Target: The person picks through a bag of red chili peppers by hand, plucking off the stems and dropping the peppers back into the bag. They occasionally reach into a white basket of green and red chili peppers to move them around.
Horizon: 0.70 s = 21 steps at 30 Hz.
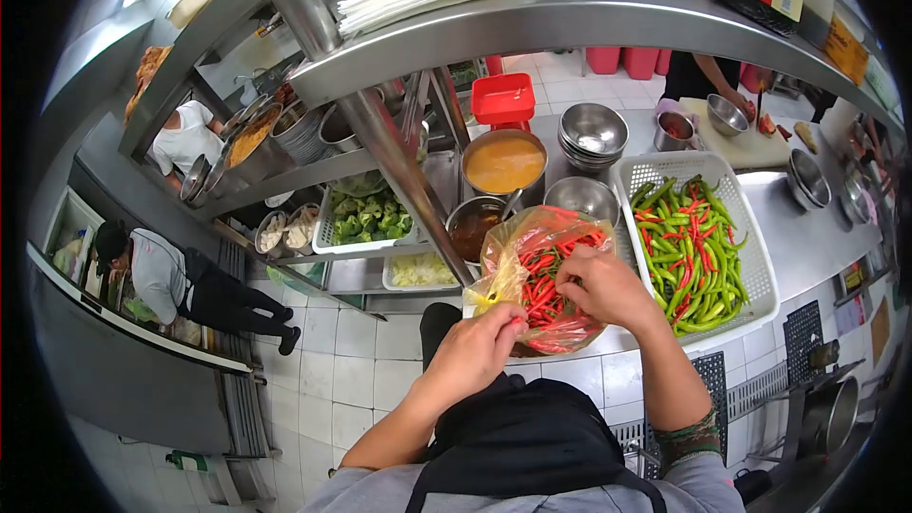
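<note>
Fingers of the right hand [605, 283] bend over the red peppers [540, 300] in the clear bag [543, 225]; I can't tell if they grip one. That hand is nearer the peppers, which lie just left of its fingertips. The left hand [475, 353] pinches a small red bit [519, 320]. The long, thin peppers point many ways. The bag sits at the near edge of the metal table [803, 252], by the left edge of the white basket [755, 237].
</note>
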{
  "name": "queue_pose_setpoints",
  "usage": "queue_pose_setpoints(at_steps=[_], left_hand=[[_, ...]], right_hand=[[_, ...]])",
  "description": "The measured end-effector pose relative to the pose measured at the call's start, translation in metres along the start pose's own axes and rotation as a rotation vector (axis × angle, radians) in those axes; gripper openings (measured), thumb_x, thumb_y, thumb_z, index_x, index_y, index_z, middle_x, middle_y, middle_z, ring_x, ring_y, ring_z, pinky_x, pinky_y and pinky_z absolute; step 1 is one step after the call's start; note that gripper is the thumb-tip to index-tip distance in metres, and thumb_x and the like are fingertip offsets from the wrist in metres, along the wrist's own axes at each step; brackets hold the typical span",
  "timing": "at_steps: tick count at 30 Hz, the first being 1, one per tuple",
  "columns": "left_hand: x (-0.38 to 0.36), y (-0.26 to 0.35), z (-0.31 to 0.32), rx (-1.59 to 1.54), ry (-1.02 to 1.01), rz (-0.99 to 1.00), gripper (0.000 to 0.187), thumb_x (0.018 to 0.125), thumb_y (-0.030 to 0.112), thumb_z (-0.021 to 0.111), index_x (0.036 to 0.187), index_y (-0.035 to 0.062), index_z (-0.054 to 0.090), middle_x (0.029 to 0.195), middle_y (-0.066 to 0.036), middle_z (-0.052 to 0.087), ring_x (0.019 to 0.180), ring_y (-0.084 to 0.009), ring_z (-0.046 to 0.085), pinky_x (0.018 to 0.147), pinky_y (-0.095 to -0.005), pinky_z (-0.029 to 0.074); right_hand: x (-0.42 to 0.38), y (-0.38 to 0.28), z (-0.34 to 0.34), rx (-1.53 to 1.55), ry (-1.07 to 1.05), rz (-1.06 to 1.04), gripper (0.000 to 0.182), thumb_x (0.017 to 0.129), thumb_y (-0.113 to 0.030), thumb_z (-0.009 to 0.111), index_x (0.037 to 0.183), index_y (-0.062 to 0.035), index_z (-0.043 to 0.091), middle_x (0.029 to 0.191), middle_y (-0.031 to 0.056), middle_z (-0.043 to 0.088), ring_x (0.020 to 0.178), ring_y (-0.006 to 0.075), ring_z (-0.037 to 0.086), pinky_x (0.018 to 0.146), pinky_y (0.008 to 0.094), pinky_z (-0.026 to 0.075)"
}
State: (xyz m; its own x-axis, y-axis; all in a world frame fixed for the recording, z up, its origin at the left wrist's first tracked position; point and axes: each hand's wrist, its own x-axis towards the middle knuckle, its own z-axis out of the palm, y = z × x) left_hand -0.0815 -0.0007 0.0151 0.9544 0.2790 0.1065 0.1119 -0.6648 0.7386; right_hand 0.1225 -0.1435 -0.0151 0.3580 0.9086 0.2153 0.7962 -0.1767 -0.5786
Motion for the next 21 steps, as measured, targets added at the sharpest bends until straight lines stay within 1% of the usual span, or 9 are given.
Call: queue_pose_setpoints(at_steps=[2, 5, 8, 11, 14, 17, 18, 19, 21], left_hand=[[0.005, -0.001, 0.004, -0.121, 0.108, -0.007, 0.011, 0.097, 0.008, 0.056, 0.106, 0.0021, 0.058, 0.079, -0.012, 0.068, 0.068, -0.024, 0.067, 0.065, -0.0343, 0.051], [0.013, 0.002, 0.003, -0.137, 0.172, -0.047, 0.01, 0.098, 0.008, 0.055, 0.106, 0.0023, 0.056, 0.071, -0.002, 0.058, 0.061, -0.0104, 0.055, 0.058, -0.0288, 0.045], [0.016, 0.006, 0.004, -0.272, 0.182, -0.113, 0.01, 0.1, 0.009, 0.052, 0.107, 0.003, 0.057, 0.069, 0.004, 0.048, 0.062, -0.0046, 0.046, 0.055, -0.0247, 0.039], [0.024, -0.001, 0.004, -0.549, 0.121, -0.217, 0.016, 0.104, 0.014, 0.047, 0.109, 0.0036, 0.057, 0.075, 0.001, 0.056, 0.066, -0.0055, 0.051, 0.058, -0.0228, 0.042], [0.027, -0.006, 0.007, -0.981, 0.083, -0.324, 0.026, 0.107, 0.02, 0.042, 0.12, 0.0018, 0.056, 0.09, -0.008, 0.063, 0.073, -0.0131, 0.062, 0.066, -0.027, 0.051], [0.029, -0.001, 0.017, -1.295, 0.0, -0.464, 0.034, 0.108, 0.023, 0.04, 0.13, 0.0, 0.051, 0.112, -0.016, 0.064, 0.089, -0.0234, 0.069, 0.08, -0.035, 0.057], [0.029, -0.008, 0.02, -1.312, -0.086, -0.478, 0.036, 0.108, 0.022, 0.04, 0.135, -0.0011, 0.048, 0.125, -0.018, 0.06, 0.102, -0.0269, 0.067, 0.088, -0.0383, 0.057], [0.03, -0.011, 0.024, -1.248, -0.076, -0.451, 0.036, 0.108, 0.021, 0.04, 0.135, -0.0012, 0.048, 0.127, -0.018, 0.059, 0.103, -0.0265, 0.067, 0.088, -0.0379, 0.056], [0.03, -0.012, 0.034, -1.126, -0.06, -0.398, 0.036, 0.108, 0.02, 0.04, 0.135, -0.0014, 0.048, 0.13, -0.019, 0.058, 0.105, -0.0257, 0.066, 0.089, -0.0372, 0.056]], right_hand=[[0.0, -0.006, -0.007, -0.003, -0.003, -0.017, 0.018, 0.08, -0.016, 0.07, 0.097, -0.0082, 0.071, 0.092, 0.0117, 0.062, 0.091, 0.0328, 0.064, 0.079, 0.0437, 0.052], [0.002, -0.019, 0.009, -0.176, -0.055, -0.047, 0.017, 0.08, -0.013, 0.069, 0.097, -0.0109, 0.071, 0.093, 0.0104, 0.061, 0.092, 0.0309, 0.064, 0.077, 0.0426, 0.052], [0.004, -0.019, 0.009, -0.108, 0.011, -0.084, 0.019, 0.077, -0.009, 0.069, 0.096, -0.0104, 0.072, 0.095, 0.0111, 0.06, 0.09, 0.031, 0.065, 0.076, 0.0439, 0.052], [0.004, -0.024, 0.005, -0.003, 0.158, -0.135, 0.021, 0.077, -0.008, 0.07, 0.097, -0.0116, 0.073, 0.091, 0.0093, 0.06, 0.085, 0.0293, 0.065, 0.073, 0.0417, 0.052], [0.001, -0.032, -0.006, 0.041, 0.268, -0.234, 0.021, 0.077, -0.008, 0.07, 0.097, -0.0123, 0.074, 0.087, 0.0075, 0.059, 0.081, 0.0271, 0.065, 0.069, 0.039, 0.051], [-0.002, -0.042, -0.009, 0.006, 0.28, -0.322, 0.02, 0.074, -0.005, 0.071, 0.094, -0.0104, 0.073, 0.084, 0.0073, 0.059, 0.075, 0.0258, 0.064, 0.065, 0.0375, 0.051], [-0.003, -0.041, -0.005, -0.024, 0.271, -0.329, 0.02, 0.074, -0.004, 0.071, 0.093, -0.0097, 0.072, 0.083, 0.0075, 0.059, 0.075, 0.0261, 0.063, 0.065, 0.0376, 0.051], [-0.004, -0.039, 0.0, -0.054, 0.263, -0.332, 0.02, 0.073, -0.003, 0.071, 0.092, -0.0091, 0.072, 0.083, 0.0076, 0.059, 0.074, 0.0264, 0.063, 0.065, 0.0378, 0.05], [-0.005, -0.025, 0.003, 0.079, 0.323, -0.221, 0.012, 0.079, -0.004, 0.069, 0.091, -0.0067, 0.071, 0.083, 0.01, 0.061, 0.077, 0.0294, 0.064, 0.068, 0.0386, 0.051]])
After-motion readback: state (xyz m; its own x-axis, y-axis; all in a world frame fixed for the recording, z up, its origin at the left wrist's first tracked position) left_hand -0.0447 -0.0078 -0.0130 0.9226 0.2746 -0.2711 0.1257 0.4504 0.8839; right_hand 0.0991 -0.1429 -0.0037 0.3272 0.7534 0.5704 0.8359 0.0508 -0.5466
